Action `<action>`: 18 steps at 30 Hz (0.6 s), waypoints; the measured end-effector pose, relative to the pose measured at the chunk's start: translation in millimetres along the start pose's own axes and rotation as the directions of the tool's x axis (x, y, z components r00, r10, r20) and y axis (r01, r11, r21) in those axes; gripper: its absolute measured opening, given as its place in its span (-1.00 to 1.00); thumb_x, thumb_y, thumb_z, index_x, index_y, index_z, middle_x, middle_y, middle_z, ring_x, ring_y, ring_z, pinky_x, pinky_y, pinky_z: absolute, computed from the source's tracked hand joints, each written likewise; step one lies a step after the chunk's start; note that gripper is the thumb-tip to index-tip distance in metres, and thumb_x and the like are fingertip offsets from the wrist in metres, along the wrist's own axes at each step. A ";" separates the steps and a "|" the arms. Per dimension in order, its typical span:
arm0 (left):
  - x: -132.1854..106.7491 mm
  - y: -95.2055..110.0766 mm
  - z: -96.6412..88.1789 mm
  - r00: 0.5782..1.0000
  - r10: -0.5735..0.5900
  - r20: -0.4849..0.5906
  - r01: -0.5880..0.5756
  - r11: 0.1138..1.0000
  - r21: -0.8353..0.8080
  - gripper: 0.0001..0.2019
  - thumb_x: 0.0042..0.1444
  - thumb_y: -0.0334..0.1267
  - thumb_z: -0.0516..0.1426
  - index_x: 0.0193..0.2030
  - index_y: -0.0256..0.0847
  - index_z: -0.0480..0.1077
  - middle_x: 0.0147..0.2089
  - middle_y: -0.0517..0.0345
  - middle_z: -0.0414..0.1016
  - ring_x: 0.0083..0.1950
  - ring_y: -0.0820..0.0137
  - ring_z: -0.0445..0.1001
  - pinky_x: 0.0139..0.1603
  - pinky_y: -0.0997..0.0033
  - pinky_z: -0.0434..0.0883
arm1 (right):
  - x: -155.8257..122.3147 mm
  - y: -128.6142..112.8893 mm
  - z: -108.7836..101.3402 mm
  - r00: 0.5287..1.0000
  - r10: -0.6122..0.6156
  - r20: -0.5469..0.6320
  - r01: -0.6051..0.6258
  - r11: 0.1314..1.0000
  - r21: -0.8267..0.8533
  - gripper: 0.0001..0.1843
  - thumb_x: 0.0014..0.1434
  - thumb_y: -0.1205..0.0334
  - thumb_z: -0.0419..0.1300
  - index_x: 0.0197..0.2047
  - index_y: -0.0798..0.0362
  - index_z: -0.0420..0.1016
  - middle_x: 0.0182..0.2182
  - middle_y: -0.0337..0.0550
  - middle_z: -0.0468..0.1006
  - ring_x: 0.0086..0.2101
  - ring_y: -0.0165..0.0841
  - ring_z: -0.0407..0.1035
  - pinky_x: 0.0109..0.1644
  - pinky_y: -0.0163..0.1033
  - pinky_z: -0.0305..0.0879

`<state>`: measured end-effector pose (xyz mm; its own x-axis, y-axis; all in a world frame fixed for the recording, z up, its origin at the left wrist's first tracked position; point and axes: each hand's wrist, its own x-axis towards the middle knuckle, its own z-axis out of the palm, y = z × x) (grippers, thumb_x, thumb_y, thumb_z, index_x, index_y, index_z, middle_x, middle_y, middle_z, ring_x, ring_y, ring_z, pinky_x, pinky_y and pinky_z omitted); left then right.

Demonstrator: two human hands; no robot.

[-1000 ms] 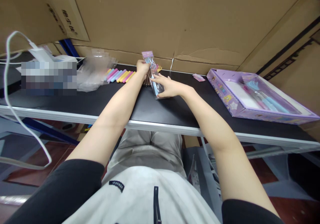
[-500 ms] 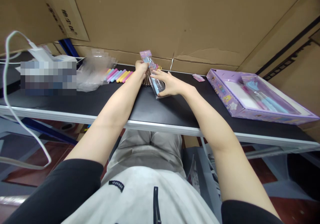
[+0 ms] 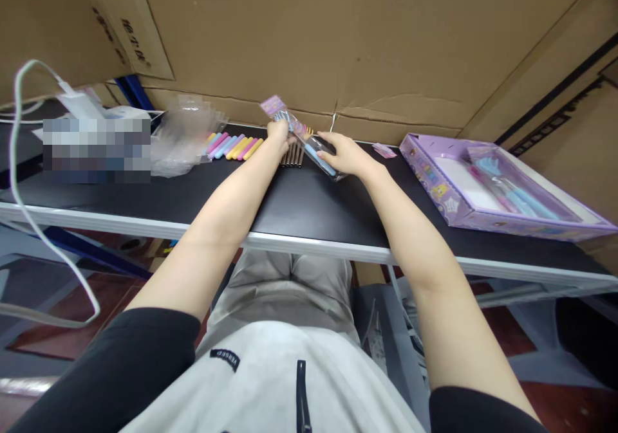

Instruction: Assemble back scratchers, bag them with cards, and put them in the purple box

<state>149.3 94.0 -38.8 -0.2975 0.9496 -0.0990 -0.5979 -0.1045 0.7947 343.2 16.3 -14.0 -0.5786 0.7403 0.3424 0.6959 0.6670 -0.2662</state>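
In front of me is a blue back scratcher (image 3: 319, 158) inside a clear plastic bag with a purple header card (image 3: 273, 105). It lies slanted, card end at upper left and handle end at lower right. My left hand (image 3: 279, 134) is closed on the upper part of the bag, near the claw head. Around the bag's lower end, by the blue handle, the thumb and fingers of my right hand (image 3: 346, 153) are closed. Beneath and beside my left hand is a row of loose back scratchers with coloured handles (image 3: 236, 148) and metal rods (image 3: 292, 156).
Clear plastic bags (image 3: 181, 140) are piled left of the row. A purple box (image 3: 434, 188) on the right holds several bagged back scratchers. Small pink cards (image 3: 384, 150) lie near it. A white cable (image 3: 22, 182) hangs at left; cardboard (image 3: 309, 40) stands behind the table.
The bagged back scratcher has tilted, its handle end swinging right and its card end shifting left. My right hand has moved right and closed around the lower end.
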 end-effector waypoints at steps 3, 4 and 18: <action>-7.2 -6.8 9.3 0.999 -0.017 -0.052 0.017 1.000 -0.012 -0.82 0.19 -0.48 0.21 -0.31 -0.11 0.34 -0.50 0.23 0.46 -0.23 0.26 0.69 0.09 0.23 0.65 | -0.8 -1.0 3.2 1.000 -0.013 0.020 0.014 0.998 -0.065 -0.29 0.41 -0.07 0.27 0.50 0.06 0.44 0.38 0.13 0.53 0.33 0.03 0.44 0.50 0.17 0.29; -9.1 -8.8 12.4 0.998 -0.027 -0.052 0.026 1.000 -0.015 -0.80 0.18 -0.50 0.20 -0.33 -0.11 0.32 -0.51 0.24 0.44 -0.25 0.27 0.68 0.07 0.26 0.65 | -1.2 -1.4 3.3 1.000 -0.001 0.023 0.003 0.996 -0.084 -0.30 0.40 -0.04 0.28 0.49 0.06 0.45 0.36 0.13 0.55 0.31 0.02 0.46 0.48 0.15 0.31; -20.2 -7.8 29.5 0.999 -0.043 -0.005 0.043 0.998 -0.041 -0.75 0.23 -0.52 0.12 -0.41 -0.13 0.27 -0.55 0.26 0.37 -0.49 0.42 0.46 -0.14 0.42 0.60 | -6.8 -12.4 -12.7 0.970 0.240 -0.030 -0.237 0.967 0.091 -0.37 0.27 0.33 0.33 0.41 0.08 0.58 0.24 -0.04 0.67 0.24 -0.06 0.56 0.39 0.00 0.39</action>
<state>181.9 84.3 -25.4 -0.2757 0.9515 -0.1363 -0.6398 -0.0758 0.7648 344.0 1.9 -1.6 -0.3817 0.8760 0.2949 0.7713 0.4777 -0.4205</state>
